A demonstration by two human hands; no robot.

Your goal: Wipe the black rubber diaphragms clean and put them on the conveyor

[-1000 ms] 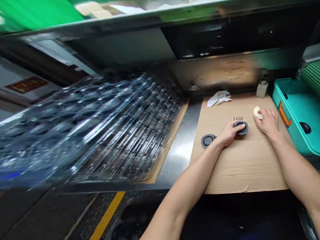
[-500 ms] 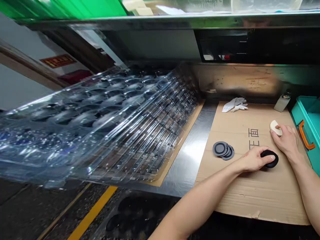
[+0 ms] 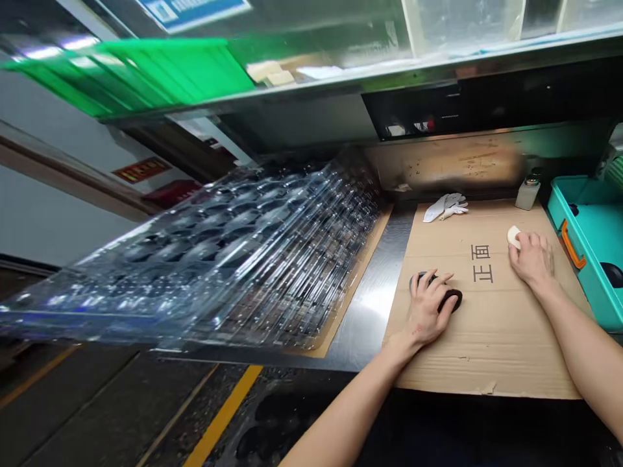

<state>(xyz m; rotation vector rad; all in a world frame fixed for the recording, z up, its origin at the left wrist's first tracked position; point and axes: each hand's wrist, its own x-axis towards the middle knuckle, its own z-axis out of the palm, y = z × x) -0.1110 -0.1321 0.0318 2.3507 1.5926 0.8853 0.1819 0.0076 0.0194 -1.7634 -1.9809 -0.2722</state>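
Hands (image 3: 431,308) touching disc (image 3: 458,299) and white piece (image 3: 513,236) flank “正面” (image 3: 481,263).

Discs (image 3: 457,299) at L hand (image 3: 428,312) (gloves (image 3: 442,208) & btl (image 3: 527,194) behind), trays (image 3: 233,259) L, bin (image 3: 596,305) R

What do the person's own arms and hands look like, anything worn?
Both the left hand and right hand are bare, without gloves. The left forearm and right forearm show no sleeves, watch or cables. A few small marks sit near the left wrist. No rings show on the visible fingers; some parts are hidden.
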